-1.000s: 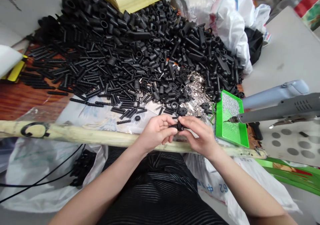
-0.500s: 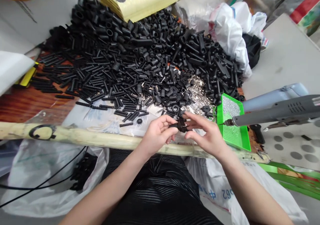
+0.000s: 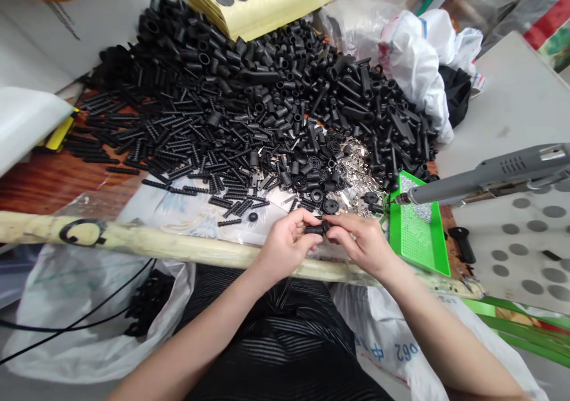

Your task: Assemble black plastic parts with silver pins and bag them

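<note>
Between the fingers of my left hand is a small black plastic part, lying roughly level above the table's front edge. My right hand meets it from the right, thumb and fingertips closed on its right end. The fingers partly cover the part, so its exact shape is hidden. Just beyond my hands lie black discs, ribbed black plastic strips and a heap of small metal clips.
A green tray of small silvery pieces stands at right, with a grey electric screwdriver reaching over it. Behind rises a large pile of black plastic parts. A pale pole edges the table; a white sack hangs below left.
My right hand's fingers have closed from a spread pose onto the right end of the black part. My left hand keeps its hold. The view has shifted slightly.
</note>
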Tool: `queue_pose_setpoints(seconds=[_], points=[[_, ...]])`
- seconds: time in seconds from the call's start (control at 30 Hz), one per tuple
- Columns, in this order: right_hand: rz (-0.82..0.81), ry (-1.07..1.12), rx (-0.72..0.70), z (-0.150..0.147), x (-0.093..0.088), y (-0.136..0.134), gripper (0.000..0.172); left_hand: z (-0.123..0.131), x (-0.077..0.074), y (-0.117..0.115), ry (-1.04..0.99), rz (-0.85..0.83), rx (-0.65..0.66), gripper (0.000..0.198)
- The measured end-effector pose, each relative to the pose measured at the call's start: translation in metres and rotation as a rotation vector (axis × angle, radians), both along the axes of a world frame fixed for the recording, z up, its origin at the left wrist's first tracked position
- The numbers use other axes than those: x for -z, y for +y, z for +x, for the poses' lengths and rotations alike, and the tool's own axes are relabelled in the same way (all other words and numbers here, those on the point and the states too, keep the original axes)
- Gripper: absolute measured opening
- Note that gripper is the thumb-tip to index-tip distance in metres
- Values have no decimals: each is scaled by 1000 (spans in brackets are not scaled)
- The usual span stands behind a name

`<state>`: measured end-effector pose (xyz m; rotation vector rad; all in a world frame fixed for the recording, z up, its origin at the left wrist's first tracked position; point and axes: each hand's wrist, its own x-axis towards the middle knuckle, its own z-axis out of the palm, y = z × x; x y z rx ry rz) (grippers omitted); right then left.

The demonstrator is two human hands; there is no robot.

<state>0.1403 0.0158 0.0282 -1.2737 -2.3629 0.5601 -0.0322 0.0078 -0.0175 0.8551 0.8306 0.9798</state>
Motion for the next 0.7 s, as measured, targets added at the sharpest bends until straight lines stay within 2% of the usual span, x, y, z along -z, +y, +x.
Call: queue_pose_setpoints(seconds=[0.07, 0.17, 0.23, 0.3, 0.4, 0.47, 0.6, 0.7], points=[[-51, 43, 42, 2, -3, 0, 27, 0, -1, 0, -20, -15, 8, 16], [-87, 120, 24, 5, -11, 1, 39, -1, -2, 1, -49, -28, 9, 17], [-92, 138, -16, 4, -15, 2, 36, -1, -1, 1, -58, -22, 13, 18], [-85, 125, -11, 2, -15, 2, 27, 0, 1, 1, -54, -7, 7, 18], [-31, 94, 12, -2, -8, 1, 21, 1, 5, 0, -20, 19, -47, 15], [58, 81, -37, -2, -2, -1, 20, 2, 7, 0, -11, 6, -62, 14], [224, 49, -153, 3, 4, -3, 25, 2, 7, 1, -25, -26, 3, 15], [160, 52, -116, 5, 2, -2, 22, 2, 8, 1, -6, 2, 37, 15]])
